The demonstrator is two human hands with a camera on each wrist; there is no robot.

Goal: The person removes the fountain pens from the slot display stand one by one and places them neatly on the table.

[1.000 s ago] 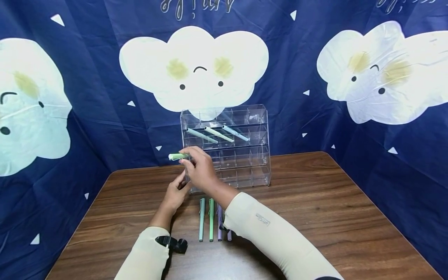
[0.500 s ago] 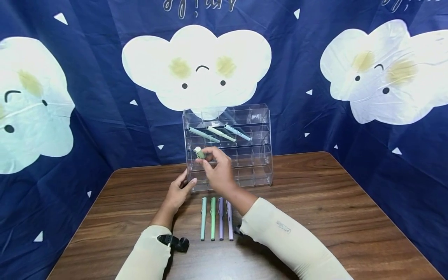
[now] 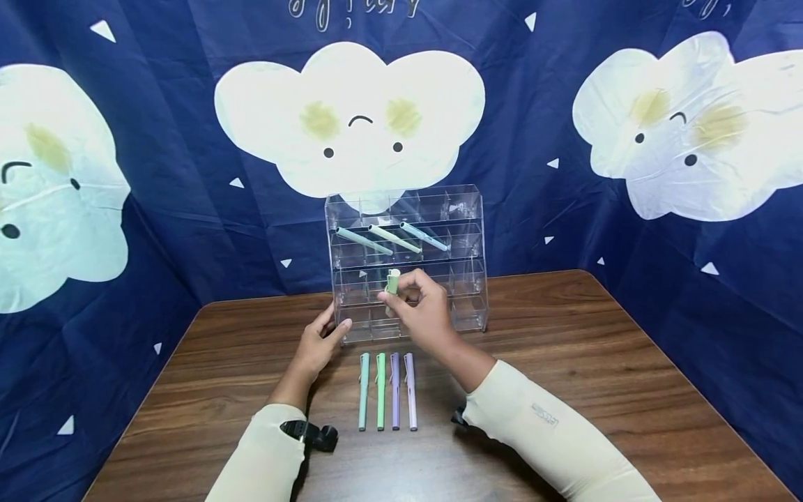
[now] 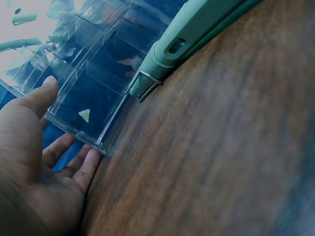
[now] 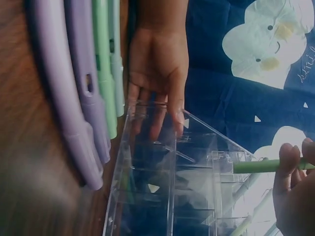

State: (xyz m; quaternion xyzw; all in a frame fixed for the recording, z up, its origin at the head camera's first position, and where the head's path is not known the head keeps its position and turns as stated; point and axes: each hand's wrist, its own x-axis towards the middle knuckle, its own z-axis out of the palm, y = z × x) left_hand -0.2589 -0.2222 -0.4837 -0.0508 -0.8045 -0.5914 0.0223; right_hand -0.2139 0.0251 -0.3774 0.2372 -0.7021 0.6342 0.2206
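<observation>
My right hand pinches a light green pen between thumb and fingers, holding it in front of the clear acrylic rack; the pen stands nearly upright in the head view. My left hand holds the rack's lower left corner, thumb at the front and fingers along the side. Across the second tier from the top, a blue-grey pen, a pale cream-green pen and a light blue pen lie slanted. The right hand hides part of the lower tiers.
Before the rack, a teal pen, a bright green pen, a purple pen and a lilac pen lie side by side on the wooden table. A blue cloud-printed curtain surrounds the table's back and sides.
My right hand has carried the light green pen rightward from the rack's left edge to its middle, and the pen has turned from lying sideways to nearly upright. The left hand stays put.
</observation>
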